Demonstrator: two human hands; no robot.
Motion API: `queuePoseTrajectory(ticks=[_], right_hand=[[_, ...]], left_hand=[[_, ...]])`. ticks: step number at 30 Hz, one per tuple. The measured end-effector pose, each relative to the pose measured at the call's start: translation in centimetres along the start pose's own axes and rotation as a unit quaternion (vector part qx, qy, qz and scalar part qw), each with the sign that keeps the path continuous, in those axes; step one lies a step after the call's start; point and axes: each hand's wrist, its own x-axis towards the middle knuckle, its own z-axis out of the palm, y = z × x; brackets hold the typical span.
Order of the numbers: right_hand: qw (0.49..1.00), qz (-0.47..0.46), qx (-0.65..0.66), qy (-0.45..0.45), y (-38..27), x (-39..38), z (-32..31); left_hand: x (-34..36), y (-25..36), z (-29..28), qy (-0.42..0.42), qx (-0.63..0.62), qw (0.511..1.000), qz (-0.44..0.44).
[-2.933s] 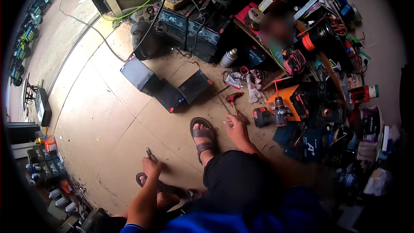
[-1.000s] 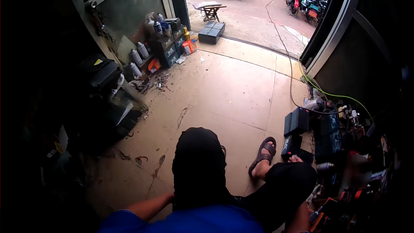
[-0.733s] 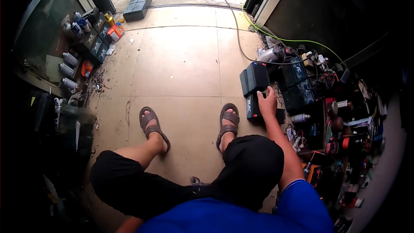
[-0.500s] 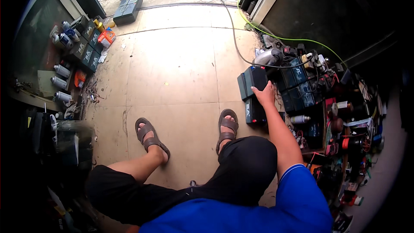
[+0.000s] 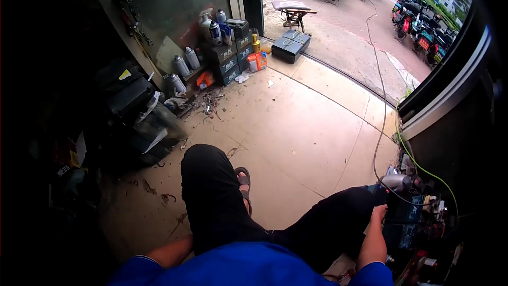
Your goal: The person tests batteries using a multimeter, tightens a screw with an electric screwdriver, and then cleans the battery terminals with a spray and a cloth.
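I sit low on the tiled floor in black trousers and a blue shirt, with one sandalled foot (image 5: 243, 180) showing past my left knee. My right hand (image 5: 378, 215) reaches out to the right, its fingers lying against the edge of a black box-shaped battery (image 5: 403, 221); whether it grips the box is not clear. A grey can-like object (image 5: 397, 182) stands just behind that box among cables. Only my left forearm (image 5: 169, 251) shows at the lower edge; the hand itself is hidden behind my leg.
Spray cans (image 5: 181, 65) and stacked dark boxes (image 5: 228, 58) line the glass wall at left, beside an orange bottle (image 5: 257, 61). A flat black case (image 5: 290, 45) lies at the doorway. A green cable (image 5: 418, 164) and a black cable (image 5: 382, 127) run along the right. Scooters (image 5: 418, 26) are parked outside.
The view has swung to the left and up toward the doorway. My right hand stays on the black box at the right; my legs now fill the lower middle.
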Motion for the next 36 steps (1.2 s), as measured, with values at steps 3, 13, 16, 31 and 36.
queuePoseTrajectory(ticks=[3,13,16,31,36], right_hand=[[1.000,0.019,-0.015,-0.009,0.0,1.3,0.7],[0.999,-0.035,-0.015,0.015,-1.4,0.3,-0.2],[0.999,-0.040,-0.012,-0.005,-2.5,-0.6,-0.3],[0.952,-0.029,0.299,-0.061,-3.4,-0.4,1.4],[0.927,-0.104,0.324,-0.160,-16.6,-4.6,-0.5]], left_hand=[[-0.9,-1.5,-0.3,0.028,-0.008,0.999,-0.021],[-0.5,-0.5,-2.9,0.099,0.046,0.994,-0.017],[2.4,1.2,-5.9,0.143,0.099,0.985,0.004],[27.0,8.0,-18.2,0.086,0.289,0.953,-0.020],[27.4,8.2,-19.7,0.056,0.264,0.962,-0.033]])
